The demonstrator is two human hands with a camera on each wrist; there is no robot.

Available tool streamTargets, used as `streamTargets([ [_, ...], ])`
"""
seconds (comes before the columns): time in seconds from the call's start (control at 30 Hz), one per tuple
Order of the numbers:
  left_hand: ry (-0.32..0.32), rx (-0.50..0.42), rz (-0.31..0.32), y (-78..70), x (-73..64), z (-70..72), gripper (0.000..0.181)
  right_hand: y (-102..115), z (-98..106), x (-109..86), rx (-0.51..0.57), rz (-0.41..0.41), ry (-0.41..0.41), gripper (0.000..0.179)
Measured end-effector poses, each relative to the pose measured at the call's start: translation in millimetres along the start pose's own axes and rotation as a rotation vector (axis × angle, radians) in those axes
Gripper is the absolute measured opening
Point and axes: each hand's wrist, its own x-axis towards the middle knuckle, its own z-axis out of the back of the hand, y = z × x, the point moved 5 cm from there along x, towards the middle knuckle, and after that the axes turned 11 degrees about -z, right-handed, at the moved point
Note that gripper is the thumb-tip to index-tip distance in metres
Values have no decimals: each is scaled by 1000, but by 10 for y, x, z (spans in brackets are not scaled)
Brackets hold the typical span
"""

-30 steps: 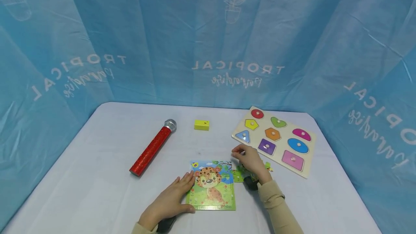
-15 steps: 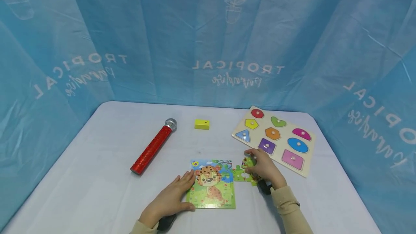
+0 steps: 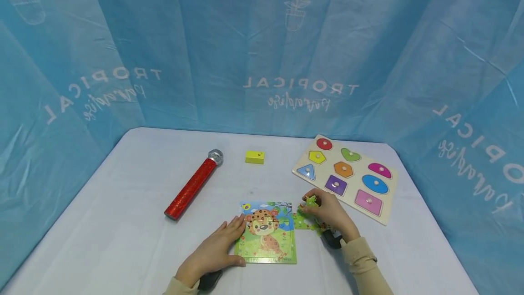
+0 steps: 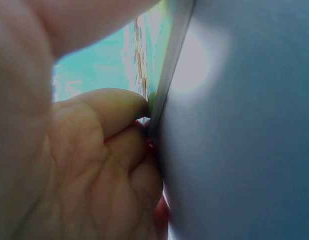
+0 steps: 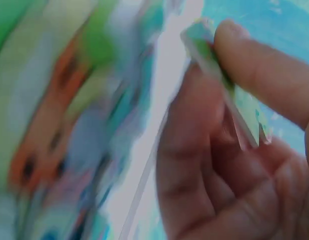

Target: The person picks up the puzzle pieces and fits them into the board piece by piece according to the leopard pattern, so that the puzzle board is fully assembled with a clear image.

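My left hand rests against the left side of a square leopard jigsaw puzzle, fingers straight on its edge and thumb by the lower corner. In the left wrist view those fingers meet the edge of the board. Right of the puzzle, my right hand pinches a green jigsaw piece between thumb and fingers. The right wrist view shows this piece edge-on, tilted. Below that hand lie other green jigsaw pieces, partly hidden by it.
A wooden shape board with knobbed coloured shapes lies behind my right hand. A red toy microphone is at the left, and a yellow block sits farther back. Blue printed cloth hangs around the white table.
My right hand first draws back rightward from beside the puzzle's upper right corner to the loose pieces, then picks up a green jigsaw piece. The left hand stays in place.
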Motion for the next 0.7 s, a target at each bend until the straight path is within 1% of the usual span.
streamTargets([
  [0.07, 0, -2, 3, -3, -7, 5, 98, 62, -92, -36, 35, 33, 111, 17],
  [0.17, 1, -3, 4, -13, -12, 10, 98, 162, -237, -116, 53, 92, 267, 20],
  [0.2, 1, -3, 3, -15, -14, 11, 98, 192, -286, -149, 50, 109, 308, 21],
  [0.27, -1, -9, -4, -27, -11, 12, 98, 233, -374, -204, 22, 138, 355, 20],
  [0.37, -5, -8, -11, -32, -10, 12, 99, 284, -496, -274, -29, 188, 386, 13],
  [0.47, -5, 5, -9, -25, -11, 13, 99, 308, -588, -321, -56, 205, 393, 8],
  [0.7, -2, 22, -4, -3, 6, 5, 98, 337, -657, -372, -118, 234, 311, 8],
])
